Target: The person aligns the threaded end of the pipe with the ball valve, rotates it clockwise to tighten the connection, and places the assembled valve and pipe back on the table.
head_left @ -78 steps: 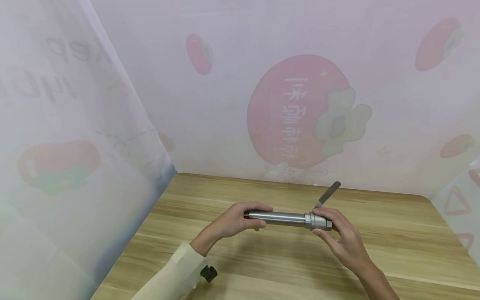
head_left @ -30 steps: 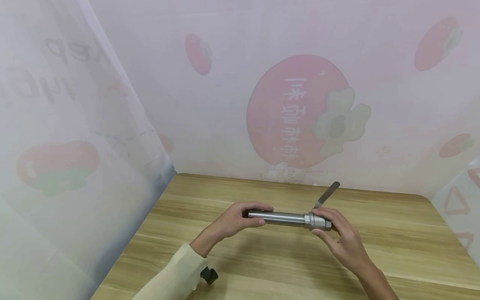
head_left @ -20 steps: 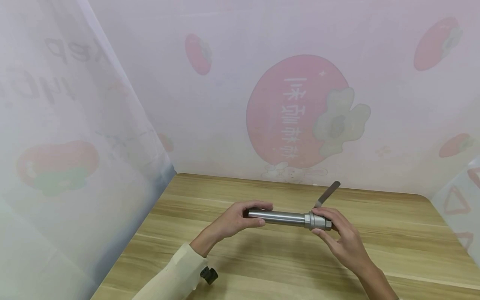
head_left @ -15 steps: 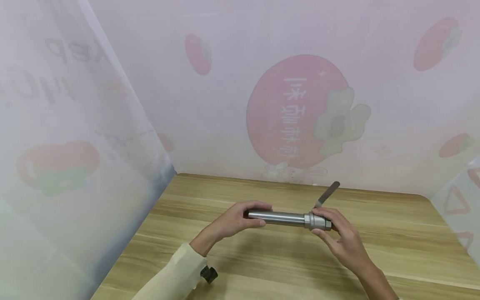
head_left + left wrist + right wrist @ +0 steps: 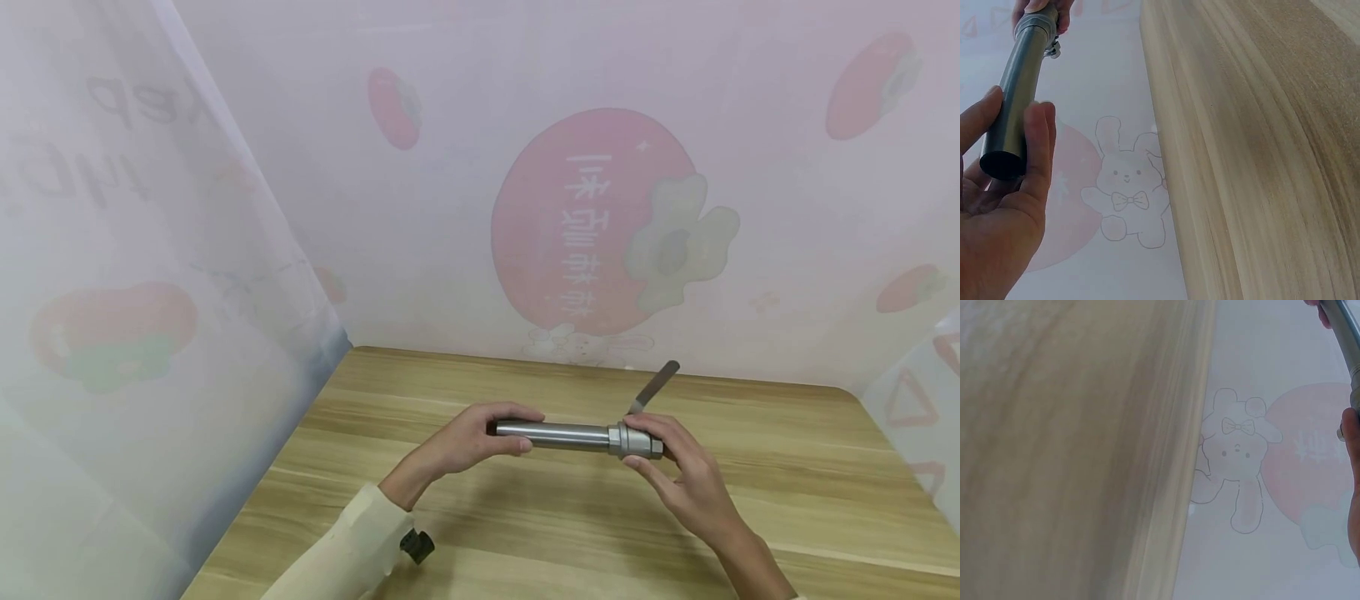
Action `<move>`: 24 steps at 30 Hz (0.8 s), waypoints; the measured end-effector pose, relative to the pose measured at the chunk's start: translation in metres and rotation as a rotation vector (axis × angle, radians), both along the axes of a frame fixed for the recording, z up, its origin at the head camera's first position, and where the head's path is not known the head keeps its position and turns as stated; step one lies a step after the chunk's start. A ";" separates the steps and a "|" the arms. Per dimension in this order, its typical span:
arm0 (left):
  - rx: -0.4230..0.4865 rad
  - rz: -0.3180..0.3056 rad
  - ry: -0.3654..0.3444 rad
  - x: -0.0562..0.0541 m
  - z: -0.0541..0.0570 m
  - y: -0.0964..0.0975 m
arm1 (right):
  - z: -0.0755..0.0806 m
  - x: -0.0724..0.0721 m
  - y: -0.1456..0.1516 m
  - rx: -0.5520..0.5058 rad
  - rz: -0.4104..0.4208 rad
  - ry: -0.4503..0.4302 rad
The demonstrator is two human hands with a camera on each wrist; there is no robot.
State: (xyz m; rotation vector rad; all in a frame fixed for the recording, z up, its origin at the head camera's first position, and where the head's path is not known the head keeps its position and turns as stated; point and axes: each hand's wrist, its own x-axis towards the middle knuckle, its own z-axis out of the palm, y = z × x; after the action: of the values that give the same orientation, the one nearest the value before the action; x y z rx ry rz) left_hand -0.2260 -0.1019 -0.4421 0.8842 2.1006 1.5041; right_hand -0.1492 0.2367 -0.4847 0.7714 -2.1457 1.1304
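The left hand [image 5: 465, 440] pinched the metal tube [image 5: 566, 435]; the right hand [image 5: 692, 479] gripped its valve [image 5: 637, 442], apparently between thumb and fingers, above the counter [image 5: 555, 542].

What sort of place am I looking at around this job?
Probably a small curtained-off work booth: a wood-grain table, a pale back sheet printed with fruit, and a similar left sheet enclosing it. A metal pipe with a lever fitting is held over the table.

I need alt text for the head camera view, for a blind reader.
A person's left hand holds a metal tube's end, and the right hand holds the lever-handled fitting at its other end, above a wooden table.
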 end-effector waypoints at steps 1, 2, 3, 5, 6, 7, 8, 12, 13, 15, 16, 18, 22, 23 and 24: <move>0.004 -0.003 -0.006 0.000 0.000 0.000 | 0.000 0.000 0.000 0.000 0.000 -0.001; 0.008 -0.006 -0.011 0.000 0.000 0.000 | 0.000 0.000 0.000 0.000 -0.001 -0.003; 0.013 -0.009 -0.016 0.000 0.000 0.000 | 0.000 0.000 0.000 0.000 -0.002 -0.004; 0.019 -0.010 -0.015 0.000 0.000 0.000 | 0.000 0.000 0.000 0.001 -0.006 -0.010; 0.018 -0.008 -0.012 0.000 0.000 0.000 | 0.000 0.000 0.001 0.002 -0.007 -0.012; 0.020 -0.006 -0.012 0.000 0.000 0.000 | 0.000 0.001 0.001 0.002 -0.009 -0.015; 0.022 -0.005 -0.013 0.000 0.000 0.000 | 0.000 0.001 0.001 0.002 -0.009 -0.017; 0.033 -0.013 -0.021 -0.001 -0.001 0.000 | 0.001 0.001 0.001 0.005 -0.015 -0.024; 0.040 -0.018 -0.024 -0.001 -0.001 0.000 | 0.001 0.001 0.001 0.006 -0.015 -0.026; 0.050 -0.029 -0.028 -0.001 -0.001 -0.001 | 0.001 0.001 0.001 0.005 -0.013 -0.024; 0.057 -0.033 -0.031 -0.002 -0.002 -0.001 | 0.001 0.001 0.001 0.005 -0.011 -0.023; 0.066 -0.033 -0.031 -0.002 -0.002 -0.001 | 0.001 0.001 0.001 0.004 -0.009 -0.018; 0.074 -0.019 -0.030 -0.001 -0.003 0.000 | 0.001 0.000 0.001 0.000 -0.006 -0.011; 0.075 -0.016 -0.029 -0.001 -0.003 0.000 | 0.001 0.000 0.001 -0.001 -0.006 -0.009; 0.076 -0.012 -0.030 -0.001 -0.003 0.000 | 0.001 0.000 0.002 -0.001 -0.006 -0.008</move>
State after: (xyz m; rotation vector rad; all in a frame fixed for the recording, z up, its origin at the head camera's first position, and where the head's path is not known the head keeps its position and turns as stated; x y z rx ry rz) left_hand -0.2271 -0.1019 -0.4452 0.8942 2.0258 1.5900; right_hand -0.1494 0.2383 -0.4839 0.7602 -2.1524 1.1335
